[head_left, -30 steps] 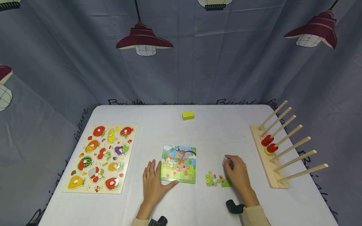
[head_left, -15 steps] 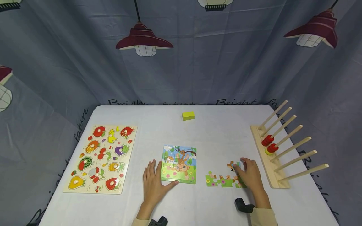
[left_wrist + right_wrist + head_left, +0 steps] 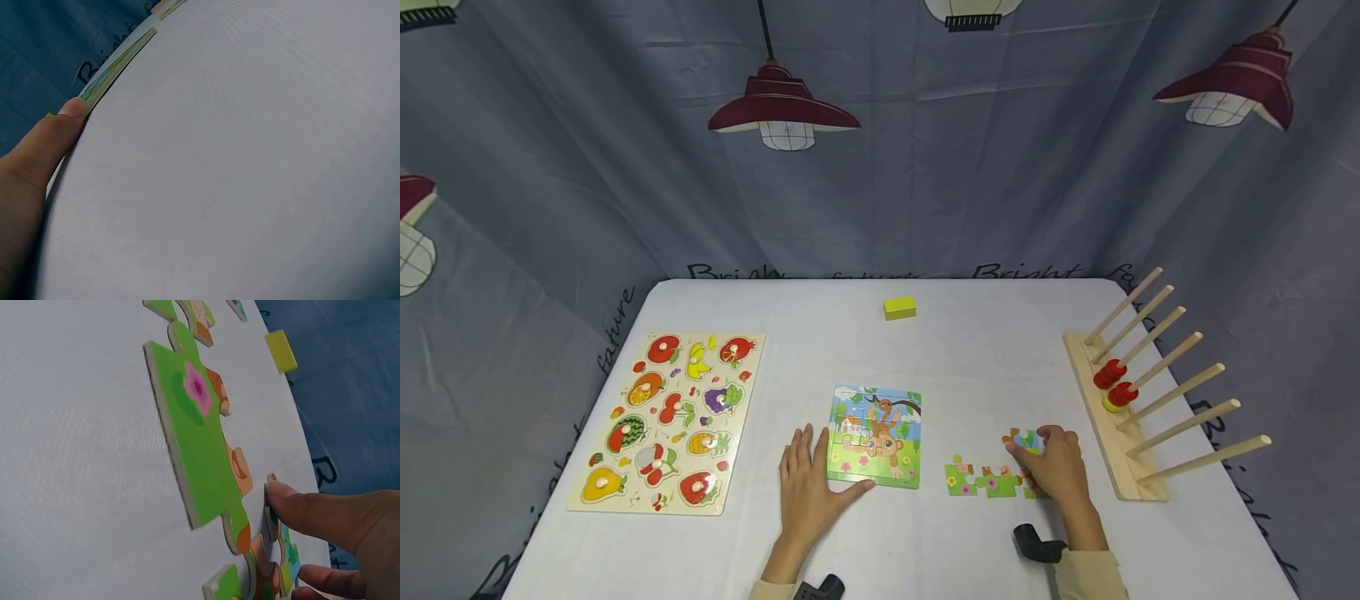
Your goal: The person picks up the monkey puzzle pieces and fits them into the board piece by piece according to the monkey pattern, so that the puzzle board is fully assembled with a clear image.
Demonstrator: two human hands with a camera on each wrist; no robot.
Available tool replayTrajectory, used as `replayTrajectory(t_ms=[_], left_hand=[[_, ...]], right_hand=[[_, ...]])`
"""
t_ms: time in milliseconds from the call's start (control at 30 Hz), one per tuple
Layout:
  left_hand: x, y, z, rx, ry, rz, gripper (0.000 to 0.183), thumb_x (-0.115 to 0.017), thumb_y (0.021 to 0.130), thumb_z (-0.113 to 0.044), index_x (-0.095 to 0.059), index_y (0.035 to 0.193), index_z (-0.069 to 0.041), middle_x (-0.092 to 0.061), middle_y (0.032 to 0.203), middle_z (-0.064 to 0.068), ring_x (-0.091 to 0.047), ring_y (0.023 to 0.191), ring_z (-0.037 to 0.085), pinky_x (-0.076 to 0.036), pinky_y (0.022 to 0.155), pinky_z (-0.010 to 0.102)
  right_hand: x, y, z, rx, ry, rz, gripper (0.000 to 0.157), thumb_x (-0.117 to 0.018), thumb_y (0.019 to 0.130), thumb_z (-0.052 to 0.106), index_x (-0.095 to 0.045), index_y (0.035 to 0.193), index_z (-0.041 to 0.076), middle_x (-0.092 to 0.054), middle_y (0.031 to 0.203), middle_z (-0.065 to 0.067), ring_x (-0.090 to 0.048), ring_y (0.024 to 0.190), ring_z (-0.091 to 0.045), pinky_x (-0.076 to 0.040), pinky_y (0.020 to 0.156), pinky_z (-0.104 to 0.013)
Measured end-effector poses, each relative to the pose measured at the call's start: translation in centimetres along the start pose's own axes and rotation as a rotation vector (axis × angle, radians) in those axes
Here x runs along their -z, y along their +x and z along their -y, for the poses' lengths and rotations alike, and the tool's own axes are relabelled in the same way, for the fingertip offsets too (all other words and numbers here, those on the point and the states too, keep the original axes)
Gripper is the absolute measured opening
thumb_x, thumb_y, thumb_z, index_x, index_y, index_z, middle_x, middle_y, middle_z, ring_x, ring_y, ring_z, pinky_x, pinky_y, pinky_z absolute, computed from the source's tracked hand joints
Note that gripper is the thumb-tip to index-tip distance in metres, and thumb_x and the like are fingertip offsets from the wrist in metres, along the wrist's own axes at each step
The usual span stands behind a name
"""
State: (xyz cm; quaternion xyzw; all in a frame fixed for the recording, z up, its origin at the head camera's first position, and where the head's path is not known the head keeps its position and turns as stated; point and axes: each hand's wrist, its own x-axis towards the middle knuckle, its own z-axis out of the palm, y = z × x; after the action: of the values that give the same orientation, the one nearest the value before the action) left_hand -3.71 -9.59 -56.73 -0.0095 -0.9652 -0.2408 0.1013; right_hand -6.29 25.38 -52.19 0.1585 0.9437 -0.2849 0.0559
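Note:
My left hand [image 3: 808, 487] lies with fingers spread at the left side of a square monkey puzzle [image 3: 880, 433]. Its thumb [image 3: 74, 109] touches the puzzle's near edge in the left wrist view. My right hand [image 3: 1060, 467] is over loose puzzle pieces to the right, thumb on one side of a blue-and-brown puzzle piece [image 3: 1024, 439] and fingers on the other, pinching it. Alongside lie a green flower piece [image 3: 194, 431], another green piece [image 3: 960, 479] and a piece partly hidden under the hand.
A fruit peg puzzle board [image 3: 670, 425] lies at the left. On the right stands a wooden peg rack [image 3: 1112, 433] with red and yellow rings [image 3: 1122, 394]. A yellow block [image 3: 899, 308] sits at the back of the white table [image 3: 820, 333].
My right hand moved right across the loose pieces, then slightly back left, bringing the blue piece against its brown neighbour. My left hand stayed in place.

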Motion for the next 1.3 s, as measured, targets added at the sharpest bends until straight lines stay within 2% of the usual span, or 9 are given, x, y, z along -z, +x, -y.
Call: replayTrajectory(t_ms=[333,567,800,933,1133,1300], left_hand=[[-0.1,0.1,0.1,-0.005,0.008,-0.004,0.109,-0.058,0.058,-0.079,-0.037,0.138,-0.008,-0.031,0.144,0.019,-0.019,0.137,0.034,-0.012,0.111,0.050],[-0.1,0.1,0.1,-0.003,0.012,-0.011,0.109,-0.058,0.058,-0.079,-0.037,0.138,-0.008,-0.031,0.143,0.019,-0.019,0.137,0.033,-0.013,0.111,0.050],[-0.1,0.0,0.0,-0.001,0.010,-0.010,0.108,-0.060,0.057,-0.077,-0.038,0.137,-0.008,-0.032,0.143,0.019,-0.020,0.137,0.034,-0.012,0.111,0.049],[0.0,0.0,0.0,0.000,0.006,-0.009,0.108,-0.061,0.057,-0.076,-0.038,0.137,-0.008,-0.032,0.143,0.020,-0.021,0.136,0.034,-0.012,0.111,0.049],[0.1,0.0,-0.1,0.000,0.004,-0.005,0.108,-0.061,0.057,-0.077,-0.038,0.138,-0.008,-0.032,0.143,0.019,-0.021,0.136,0.034,-0.012,0.111,0.049],[0.1,0.0,-0.1,0.003,0.007,-0.002,0.109,-0.061,0.057,-0.077,-0.038,0.138,-0.008,-0.032,0.143,0.020,-0.021,0.136,0.034,-0.012,0.111,0.049]], right_hand=[[-0.4,0.4,0.8,-0.026,0.110,-0.040,0.061,-0.069,0.076,0.022,-0.043,0.120,-0.011,-0.045,0.107,-0.026,-0.045,0.097,-0.036,-0.041,0.078,-0.046],[-0.3,0.4,0.8,-0.017,0.135,-0.070,0.059,-0.070,0.076,0.021,-0.044,0.120,-0.008,-0.050,0.102,-0.023,-0.049,0.092,-0.032,-0.042,0.073,-0.039],[0.2,0.3,0.4,0.000,0.148,-0.132,0.039,-0.064,0.081,0.018,-0.055,0.113,-0.003,-0.058,0.089,-0.016,-0.054,0.077,-0.023,-0.039,0.061,-0.026],[0.5,0.3,0.2,-0.001,0.166,-0.161,0.031,-0.063,0.082,0.019,-0.060,0.107,0.001,-0.062,0.084,-0.012,-0.053,0.071,-0.015,-0.039,0.058,-0.024],[0.7,0.5,-0.3,-0.039,0.213,-0.135,0.031,-0.061,0.084,0.025,-0.062,0.105,0.003,-0.064,0.084,-0.010,-0.050,0.067,-0.008,-0.039,0.055,-0.023],[0.4,0.5,-0.1,-0.065,0.335,-0.076,0.034,-0.063,0.083,0.029,-0.061,0.105,0.003,-0.064,0.077,-0.004,-0.053,0.060,-0.006,-0.043,0.051,-0.025]])
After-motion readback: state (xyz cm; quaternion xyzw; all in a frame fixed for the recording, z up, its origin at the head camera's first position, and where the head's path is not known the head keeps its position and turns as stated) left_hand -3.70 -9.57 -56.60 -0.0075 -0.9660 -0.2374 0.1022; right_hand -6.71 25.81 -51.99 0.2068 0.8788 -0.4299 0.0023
